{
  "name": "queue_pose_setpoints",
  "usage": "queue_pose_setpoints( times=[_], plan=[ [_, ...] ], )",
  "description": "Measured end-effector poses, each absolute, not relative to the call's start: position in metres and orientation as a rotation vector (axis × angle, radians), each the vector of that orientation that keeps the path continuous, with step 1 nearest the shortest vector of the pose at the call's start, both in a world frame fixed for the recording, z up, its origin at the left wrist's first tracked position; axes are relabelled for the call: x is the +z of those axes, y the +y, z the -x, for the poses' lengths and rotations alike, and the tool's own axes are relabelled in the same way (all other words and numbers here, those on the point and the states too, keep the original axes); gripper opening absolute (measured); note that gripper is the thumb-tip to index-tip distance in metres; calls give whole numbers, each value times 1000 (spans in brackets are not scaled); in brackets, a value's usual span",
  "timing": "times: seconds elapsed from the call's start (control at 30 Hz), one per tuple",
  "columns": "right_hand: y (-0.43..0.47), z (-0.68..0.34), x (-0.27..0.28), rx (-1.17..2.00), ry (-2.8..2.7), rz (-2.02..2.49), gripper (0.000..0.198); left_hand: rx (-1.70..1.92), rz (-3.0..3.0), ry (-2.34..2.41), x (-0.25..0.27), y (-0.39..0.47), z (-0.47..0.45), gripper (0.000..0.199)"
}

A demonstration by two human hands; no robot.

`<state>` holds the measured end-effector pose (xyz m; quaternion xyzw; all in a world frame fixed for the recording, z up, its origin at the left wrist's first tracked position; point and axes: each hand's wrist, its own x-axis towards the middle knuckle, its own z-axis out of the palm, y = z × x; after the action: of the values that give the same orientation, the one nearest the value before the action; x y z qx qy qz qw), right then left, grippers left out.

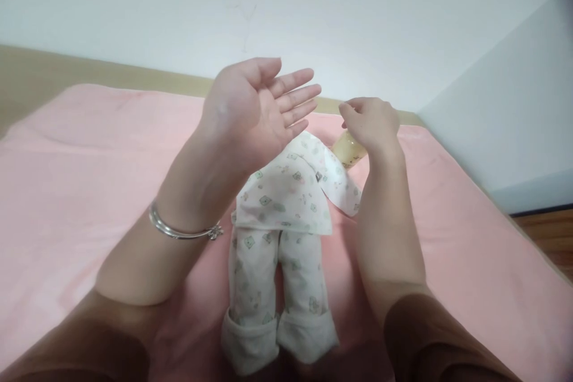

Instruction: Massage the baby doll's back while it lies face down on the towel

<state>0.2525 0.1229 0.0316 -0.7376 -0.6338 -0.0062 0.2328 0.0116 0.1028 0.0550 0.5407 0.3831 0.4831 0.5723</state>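
On cloth (111,131), outfit (284,206) lengthwise, cuffs (307,331) nearest; left hand (264,108) flat, empty; right hand (373,122) curled over bottle (348,150), grip unclear.

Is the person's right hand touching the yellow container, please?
Cannot tell: in the head view, the right hand covers part of the yellow container, hiding any contact or gap.

The left hand (259,113) is raised and open, its palm facing up and inward, the four fingers (298,95) stretched and slightly spread, the thumb (265,69) lying above them. Right of the left hand and a little lower, the right hand (372,122) shows its back, fingers bent. The left forearm (188,191) slants up to the left hand; the right forearm (390,221) is steeper.
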Motion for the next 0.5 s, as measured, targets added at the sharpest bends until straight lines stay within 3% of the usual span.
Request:
queue_pose_setpoints(
  times=[0.3,0.5],
  plan=[
    [109,-253,45,162,-1534,1932,49,926,-1186,767,75,79,-12,51],
    [58,-204,75,173,-1628,1680,48,1100,-1131,830,73,65,-23,48]
  ],
)
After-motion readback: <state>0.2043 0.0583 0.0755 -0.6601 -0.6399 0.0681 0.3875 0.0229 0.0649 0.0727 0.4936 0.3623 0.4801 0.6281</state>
